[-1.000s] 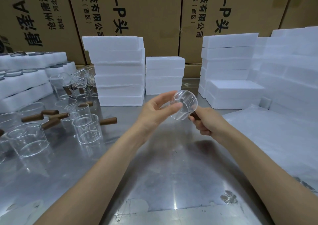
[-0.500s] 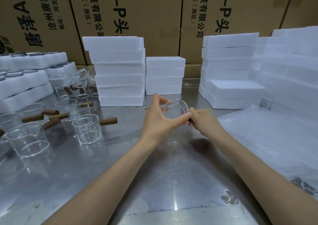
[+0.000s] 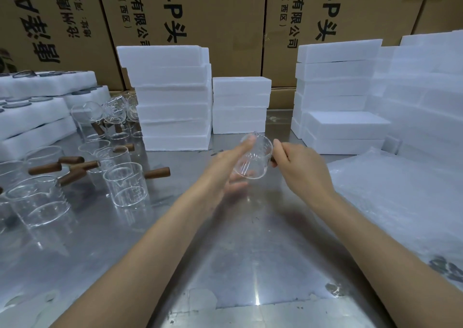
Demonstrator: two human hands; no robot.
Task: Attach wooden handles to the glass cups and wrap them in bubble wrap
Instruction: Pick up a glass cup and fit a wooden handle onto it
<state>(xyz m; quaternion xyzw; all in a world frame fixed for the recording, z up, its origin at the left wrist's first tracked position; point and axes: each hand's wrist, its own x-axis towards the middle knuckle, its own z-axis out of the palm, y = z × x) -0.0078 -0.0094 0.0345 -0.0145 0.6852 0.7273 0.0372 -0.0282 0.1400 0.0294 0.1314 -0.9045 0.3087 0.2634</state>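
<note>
Cup point(image 3: 254, 158) between hands (handle rightward)

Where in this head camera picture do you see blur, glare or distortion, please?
Head view: the left hand is motion-blurred beside the glass cup; the right hand is sharper. Glare streaks the metal table near the bottom edge. Wide-angle distortion tilts the cardboard boxes outward. The bubble wrap looks soft.

Steel table point(image 3: 250, 265) bore stacks of white foam blocks point(image 3: 172, 99) at far edge; brown cardboard boxes point(image 3: 205, 21) with black print stood behind table; foam trays point(image 3: 32, 117) lay on its left side.
</note>
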